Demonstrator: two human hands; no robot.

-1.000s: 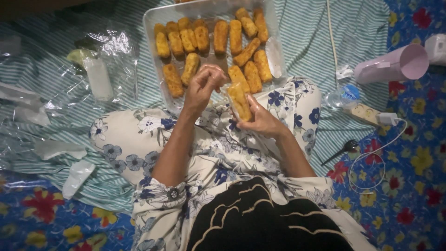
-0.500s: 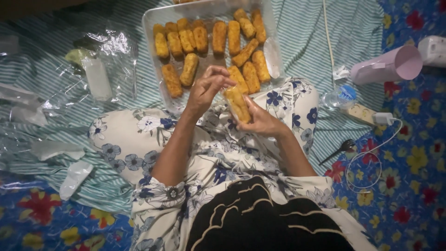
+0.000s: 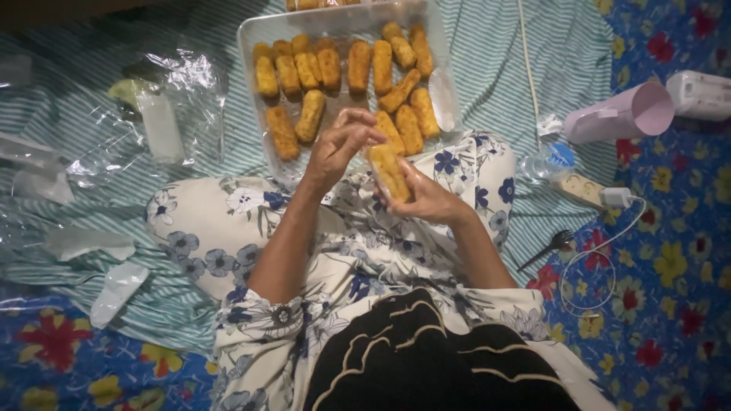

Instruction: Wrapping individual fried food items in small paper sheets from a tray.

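A clear plastic tray [image 3: 255, 34] with several golden breaded rolls [image 3: 358, 65] rests on my lap and the striped cloth in front of me. My right hand [image 3: 426, 199] holds one breaded roll [image 3: 390, 172] upright, apparently inside a thin clear wrapper. My left hand [image 3: 343, 144] hovers just left of that roll's top, fingertips pinched at the wrapper's edge, above the tray's near rim.
Crumpled clear plastic bags [image 3: 171, 99] and loose wrappers [image 3: 114, 293] lie on the striped cloth at left. At right lie a pink cup on its side [image 3: 620, 114], a small bottle [image 3: 544, 161], a power adapter with white cable [image 3: 590, 190] and a black fork [image 3: 550, 247].
My left hand has drawn back from the tray toward the roll in my right hand. The right hand has shifted slightly toward me, still with the roll.
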